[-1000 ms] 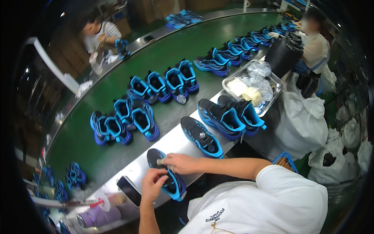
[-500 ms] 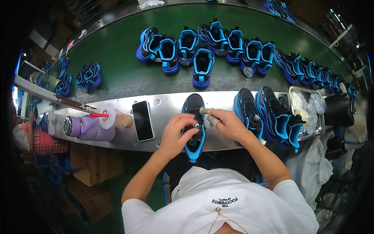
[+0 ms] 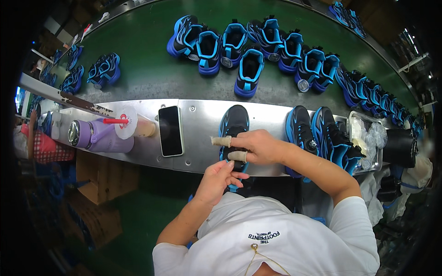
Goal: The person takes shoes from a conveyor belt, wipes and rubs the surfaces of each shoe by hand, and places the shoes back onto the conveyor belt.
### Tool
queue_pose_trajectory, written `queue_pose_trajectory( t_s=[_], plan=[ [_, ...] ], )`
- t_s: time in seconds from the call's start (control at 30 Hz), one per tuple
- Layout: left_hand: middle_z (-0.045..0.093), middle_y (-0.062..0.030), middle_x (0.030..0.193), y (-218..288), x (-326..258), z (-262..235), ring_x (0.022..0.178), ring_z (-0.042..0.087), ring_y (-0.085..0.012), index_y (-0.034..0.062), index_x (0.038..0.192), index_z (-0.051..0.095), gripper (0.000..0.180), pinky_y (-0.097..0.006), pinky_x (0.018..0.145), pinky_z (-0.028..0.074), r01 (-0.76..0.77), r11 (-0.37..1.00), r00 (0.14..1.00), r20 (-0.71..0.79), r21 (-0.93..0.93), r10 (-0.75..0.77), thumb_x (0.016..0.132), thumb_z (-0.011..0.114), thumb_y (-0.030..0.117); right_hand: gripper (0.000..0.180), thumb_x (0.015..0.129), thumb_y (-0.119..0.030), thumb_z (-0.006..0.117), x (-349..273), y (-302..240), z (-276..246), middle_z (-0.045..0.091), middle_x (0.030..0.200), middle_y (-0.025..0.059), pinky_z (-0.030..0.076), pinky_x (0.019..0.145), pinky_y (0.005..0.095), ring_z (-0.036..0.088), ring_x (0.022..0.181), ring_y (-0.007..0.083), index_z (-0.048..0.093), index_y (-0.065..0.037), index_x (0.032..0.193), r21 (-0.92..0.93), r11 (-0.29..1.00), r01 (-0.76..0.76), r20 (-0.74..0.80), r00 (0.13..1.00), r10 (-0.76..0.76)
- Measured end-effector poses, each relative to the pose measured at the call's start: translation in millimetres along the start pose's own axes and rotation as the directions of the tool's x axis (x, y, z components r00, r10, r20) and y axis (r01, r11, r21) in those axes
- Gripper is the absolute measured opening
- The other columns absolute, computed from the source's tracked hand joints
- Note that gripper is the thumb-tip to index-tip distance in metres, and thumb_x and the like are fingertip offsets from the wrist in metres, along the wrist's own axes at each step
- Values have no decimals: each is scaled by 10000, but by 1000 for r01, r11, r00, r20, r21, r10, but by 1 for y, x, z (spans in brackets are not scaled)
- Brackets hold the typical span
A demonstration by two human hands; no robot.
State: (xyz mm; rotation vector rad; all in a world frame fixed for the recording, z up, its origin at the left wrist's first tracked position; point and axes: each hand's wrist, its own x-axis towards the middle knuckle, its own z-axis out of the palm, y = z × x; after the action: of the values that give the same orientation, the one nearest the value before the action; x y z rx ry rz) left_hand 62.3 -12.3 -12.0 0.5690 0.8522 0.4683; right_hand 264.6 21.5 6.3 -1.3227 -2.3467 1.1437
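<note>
A black and blue shoe (image 3: 234, 123) lies on the steel shelf (image 3: 202, 115) in front of me, toe pointing away. My right hand (image 3: 255, 147) rests across its middle, with two taped fingers stretched out to the left. My left hand (image 3: 216, 180) is at the shoe's near end by the shelf edge, fingers curled onto the heel. Most of the heel is hidden under both hands.
A phone (image 3: 170, 131), a lidded cup with a red straw (image 3: 131, 126) and a purple bottle (image 3: 99, 138) sit left on the shelf. Two more shoes (image 3: 317, 133), a clear tray (image 3: 363, 138) and a black container (image 3: 400, 147) are on the right. Blue shoes (image 3: 244, 46) ride the green belt (image 3: 147, 73).
My head has turned, so the shelf now runs level across the view. My right hand has slid down over the shoe's middle and my left hand has dropped to its near end.
</note>
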Motion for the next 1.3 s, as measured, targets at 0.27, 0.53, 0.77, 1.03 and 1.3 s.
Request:
queue_pose_trajectory(
  t_s=[0.27, 0.53, 0.77, 1.03, 1.3],
  plan=[
    [613, -118, 983, -14, 3, 11, 882, 669, -230, -41, 1062, 545, 259, -298, 651, 546, 76, 990, 994, 89, -120, -66, 996, 450, 190, 478, 876, -245, 584, 7, 6, 12, 522, 705, 41, 468, 555, 385, 565, 675, 268, 493, -271, 1344, -178, 977, 120, -212, 964, -158],
    [640, -150, 990, -13, 1, 2, 874, 674, -265, -53, 1039, 569, 253, -290, 589, 540, 50, 992, 998, 46, -120, -45, 988, 451, 166, 399, 835, -176, 608, -14, 13, -8, 490, 865, 91, 440, 659, 391, 524, 835, 289, 554, -173, 1230, -32, 963, 267, 38, 963, -266],
    [626, -159, 1024, -13, 0, 8, 878, 674, -287, -51, 1068, 559, 273, -306, 590, 541, 44, 987, 999, 30, -152, -40, 988, 451, 186, 529, 883, -229, 580, -20, 6, 1, 505, 780, 88, 449, 636, 398, 537, 762, 296, 449, -243, 1395, 73, 997, 27, -2, 1000, -27],
    [620, -173, 1054, -20, 2, 18, 883, 674, -300, -67, 1110, 542, 298, -316, 581, 543, 70, 980, 997, -30, -185, -77, 988, 418, 176, 627, 819, -199, 645, -16, 8, 16, 470, 848, 76, 477, 616, 347, 521, 831, 252, 425, -261, 1403, -299, 930, 213, -84, 965, -248],
    [601, -143, 965, -22, 4, 13, 845, 677, -289, -44, 1028, 535, 260, -314, 565, 532, 74, 972, 997, 11, -225, -74, 996, 415, 185, 544, 834, -293, 645, -18, 13, 4, 474, 722, 38, 461, 548, 380, 537, 651, 251, 493, -266, 1355, -175, 938, 300, -222, 916, -335]
  ],
)
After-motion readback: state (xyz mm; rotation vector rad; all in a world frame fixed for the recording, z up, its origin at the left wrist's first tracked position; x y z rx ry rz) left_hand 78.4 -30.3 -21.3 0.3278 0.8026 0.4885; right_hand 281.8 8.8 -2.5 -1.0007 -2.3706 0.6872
